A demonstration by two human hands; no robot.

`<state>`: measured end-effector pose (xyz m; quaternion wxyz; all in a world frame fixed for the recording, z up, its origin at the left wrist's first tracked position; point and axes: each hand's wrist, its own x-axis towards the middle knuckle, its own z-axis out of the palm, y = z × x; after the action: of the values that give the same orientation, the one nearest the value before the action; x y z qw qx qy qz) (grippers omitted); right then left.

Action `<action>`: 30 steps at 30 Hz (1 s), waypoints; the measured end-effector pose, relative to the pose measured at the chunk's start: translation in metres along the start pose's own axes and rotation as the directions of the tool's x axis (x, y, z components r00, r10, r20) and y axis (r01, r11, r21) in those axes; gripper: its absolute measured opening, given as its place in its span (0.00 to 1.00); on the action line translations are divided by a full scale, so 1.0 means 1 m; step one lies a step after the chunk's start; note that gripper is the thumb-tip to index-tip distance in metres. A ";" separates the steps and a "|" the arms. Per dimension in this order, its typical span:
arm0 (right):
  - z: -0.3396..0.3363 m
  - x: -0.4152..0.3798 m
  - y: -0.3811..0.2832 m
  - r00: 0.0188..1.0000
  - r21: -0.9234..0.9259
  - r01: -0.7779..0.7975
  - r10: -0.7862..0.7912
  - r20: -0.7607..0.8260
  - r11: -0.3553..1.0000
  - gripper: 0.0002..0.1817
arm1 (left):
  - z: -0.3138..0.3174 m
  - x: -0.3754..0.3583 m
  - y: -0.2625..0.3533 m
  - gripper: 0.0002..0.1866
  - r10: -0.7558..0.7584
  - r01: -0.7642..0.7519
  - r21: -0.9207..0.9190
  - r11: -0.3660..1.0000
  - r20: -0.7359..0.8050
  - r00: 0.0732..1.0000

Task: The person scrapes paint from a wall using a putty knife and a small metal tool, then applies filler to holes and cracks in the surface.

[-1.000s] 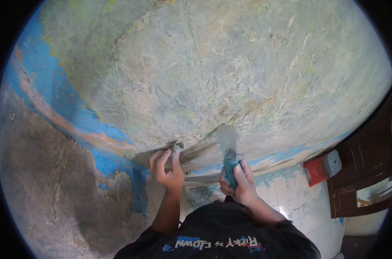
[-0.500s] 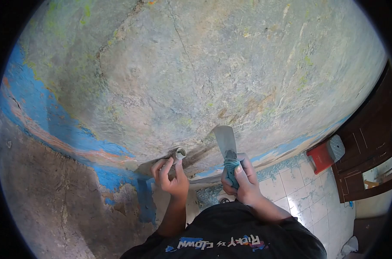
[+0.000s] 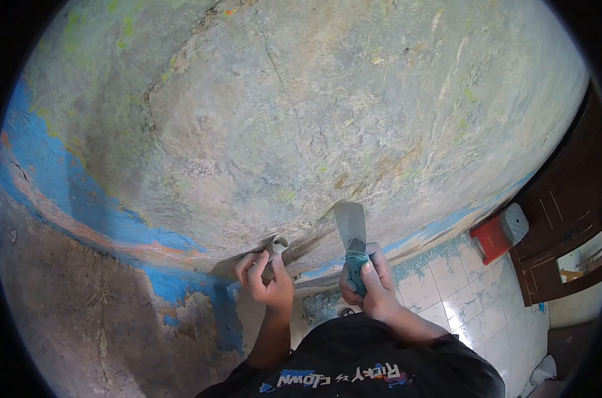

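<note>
My right hand [image 3: 374,284] is wrapped round the teal handle of a paint scraper [image 3: 351,225], thumb pressed along the grip. The scraper's wide metal blade points up and overlaps the wall [image 3: 248,146] in this view. Over the lower wall, my left hand [image 3: 269,282] pinches a short, pale, hollow pipe piece [image 3: 278,245] between thumb and fingers. The open end of this piece faces up towards me. Bare grey plaster with cracks and greenish specks covers most of the wall, with peeling blue paint [image 3: 108,205] along its left and lower parts.
Paint flakes lie scattered on the white tiled floor [image 3: 440,285], thickest along the wall's foot. A red and grey stool [image 3: 496,235] stands at the right beside dark wooden furniture [image 3: 553,205]. Another rough brown wall surface [image 3: 62,305] fills the lower left.
The scraper has dropped slightly away from its earlier place, its blade now more upright. My left hand has shifted slightly right and down, and the pipe piece's opening has tilted.
</note>
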<state>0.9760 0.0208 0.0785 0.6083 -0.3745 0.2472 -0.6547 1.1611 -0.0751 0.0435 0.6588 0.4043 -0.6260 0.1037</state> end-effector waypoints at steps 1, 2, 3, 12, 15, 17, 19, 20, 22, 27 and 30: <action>0.001 0.001 0.000 1.000 0.004 0.003 -0.003 -0.005 1.000 0.16 | 0.000 0.001 0.001 0.13 0.008 -0.008 0.005 1.000 -0.002 1.000; 0.002 0.000 0.001 1.000 0.011 0.003 -0.003 -0.012 1.000 0.16 | -0.001 0.001 0.001 0.13 0.015 -0.015 0.013 1.000 -0.001 1.000; 0.001 0.000 0.001 1.000 0.003 0.005 -0.005 -0.006 1.000 0.16 | -0.001 0.002 0.002 0.13 0.013 -0.013 0.015 1.000 -0.002 1.000; 0.005 0.000 0.001 0.999 -0.054 0.044 -0.044 0.001 0.998 0.15 | 0.001 0.000 0.000 0.12 0.025 -0.025 0.008 1.000 -0.014 1.000; 0.007 -0.001 -0.002 0.999 -0.043 0.038 -0.038 -0.002 0.998 0.15 | 0.002 -0.002 0.000 0.12 0.028 -0.028 0.016 0.999 -0.031 0.999; 0.008 -0.001 -0.003 0.999 -0.048 0.044 -0.045 -0.021 0.998 0.15 | 0.005 -0.001 0.000 0.13 0.015 -0.015 0.000 1.000 -0.057 0.998; 0.009 -0.001 -0.003 0.999 -0.054 0.032 -0.033 -0.027 0.998 0.15 | 0.006 -0.001 0.000 0.13 0.019 -0.020 -0.008 1.000 -0.063 0.998; 0.009 -0.002 -0.002 0.999 -0.055 0.022 -0.024 -0.030 0.998 0.15 | 0.006 -0.002 0.000 0.13 0.020 -0.021 -0.009 1.000 -0.065 0.998; 0.007 -0.001 -0.002 0.999 -0.070 0.041 -0.042 -0.021 0.997 0.15 | 0.006 -0.002 0.000 0.13 0.004 -0.005 -0.014 1.000 -0.066 0.998; -0.002 -0.002 -0.009 0.999 -0.090 -0.005 0.002 -0.042 0.996 0.15 | 0.001 -0.003 -0.002 0.12 0.025 -0.024 0.040 0.999 -0.022 0.999; -0.003 -0.001 -0.009 0.999 -0.076 -0.011 0.008 -0.041 0.997 0.16 | 0.001 0.001 0.000 0.12 0.026 -0.026 0.032 0.999 -0.017 0.999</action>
<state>0.9681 0.0226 0.0839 0.5916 -0.3827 0.2860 -0.6494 1.1605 -0.0761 0.0439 0.6564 0.4055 -0.6236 0.1259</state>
